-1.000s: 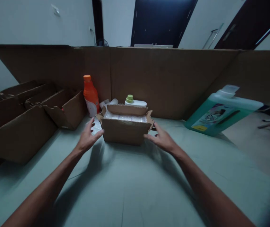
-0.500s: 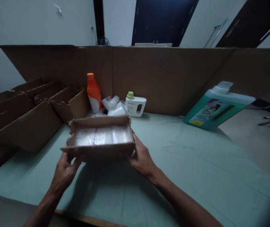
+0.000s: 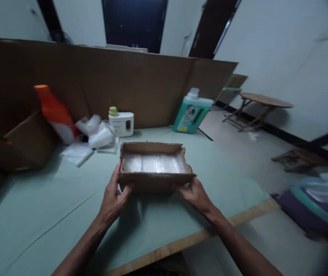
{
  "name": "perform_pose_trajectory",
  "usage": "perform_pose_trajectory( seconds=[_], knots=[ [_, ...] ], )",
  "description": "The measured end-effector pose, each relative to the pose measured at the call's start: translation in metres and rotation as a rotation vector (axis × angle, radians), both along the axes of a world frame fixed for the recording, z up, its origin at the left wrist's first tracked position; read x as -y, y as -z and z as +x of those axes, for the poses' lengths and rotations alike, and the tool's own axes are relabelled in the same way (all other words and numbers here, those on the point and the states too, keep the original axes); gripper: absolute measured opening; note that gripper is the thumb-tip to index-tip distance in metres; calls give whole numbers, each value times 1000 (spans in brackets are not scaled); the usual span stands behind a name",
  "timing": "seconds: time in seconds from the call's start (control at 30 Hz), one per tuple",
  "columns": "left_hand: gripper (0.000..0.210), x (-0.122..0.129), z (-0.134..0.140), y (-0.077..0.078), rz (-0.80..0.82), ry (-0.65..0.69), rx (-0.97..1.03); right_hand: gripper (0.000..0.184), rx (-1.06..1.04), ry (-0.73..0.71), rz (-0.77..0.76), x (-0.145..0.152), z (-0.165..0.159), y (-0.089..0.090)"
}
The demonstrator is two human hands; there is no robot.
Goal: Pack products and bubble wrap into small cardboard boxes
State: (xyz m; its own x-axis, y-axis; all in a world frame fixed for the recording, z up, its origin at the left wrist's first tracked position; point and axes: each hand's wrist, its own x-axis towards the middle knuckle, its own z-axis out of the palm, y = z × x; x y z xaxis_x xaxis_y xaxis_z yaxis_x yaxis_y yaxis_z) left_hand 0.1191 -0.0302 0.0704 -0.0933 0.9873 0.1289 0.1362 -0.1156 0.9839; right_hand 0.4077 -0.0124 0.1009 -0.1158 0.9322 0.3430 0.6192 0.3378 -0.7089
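A small open-topped cardboard box [image 3: 155,183] is held between my two hands over the table. Inside it lie bubble-wrapped packs [image 3: 158,164] in a row. My left hand [image 3: 114,197] grips the box's left end, thumb on the near wall. At the near right corner my right hand [image 3: 195,194] holds it, fingers partly hidden beneath. Whether the box's underside touches the table I cannot tell. Beyond the box stands a white bottle with a green cap [image 3: 122,124], beside a heap of clear bubble wrap [image 3: 102,136].
An orange bottle [image 3: 56,113] stands at the left near cardboard bins [image 3: 23,143]. A green liquid bottle [image 3: 192,113] is at the table's far right. Behind them rises a cardboard wall [image 3: 135,84]. On the floor are a round wooden table [image 3: 264,100] and a low stool [image 3: 299,159].
My view has swung to the right. Both hands have carried the box rightward, and it has turned, its torn end now facing right. The hands still hold it.
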Motion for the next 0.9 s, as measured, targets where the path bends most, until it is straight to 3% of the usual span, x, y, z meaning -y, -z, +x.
perform_pose_trajectory(
  seconds=[0.2, 0.33, 0.43, 0.57, 0.73, 0.9],
  knots=[
    [76, -94, 104, 3, 159, 500, 72, 77, 87, 446, 26, 46, 109, 29],
    [70, -134, 157, 22, 198, 512, -20, 106, 20, 406, 45, 49, 162, 63],
    [70, -132, 175, 46, 160, 448, -130, 116, -71, 307, 58, 38, 172, 78],
    [77, -124, 184, 64, 153, 366, -304, 113, -143, 326, 95, 32, 147, 81],
    [73, -121, 201, 63, 144, 417, -502, 113, -133, 475, 216, 33, 129, 81],
    [60, -93, 199, 57, 193, 608, -716, 120, -189, 599, 240, -6, 180, 77]
  ],
)
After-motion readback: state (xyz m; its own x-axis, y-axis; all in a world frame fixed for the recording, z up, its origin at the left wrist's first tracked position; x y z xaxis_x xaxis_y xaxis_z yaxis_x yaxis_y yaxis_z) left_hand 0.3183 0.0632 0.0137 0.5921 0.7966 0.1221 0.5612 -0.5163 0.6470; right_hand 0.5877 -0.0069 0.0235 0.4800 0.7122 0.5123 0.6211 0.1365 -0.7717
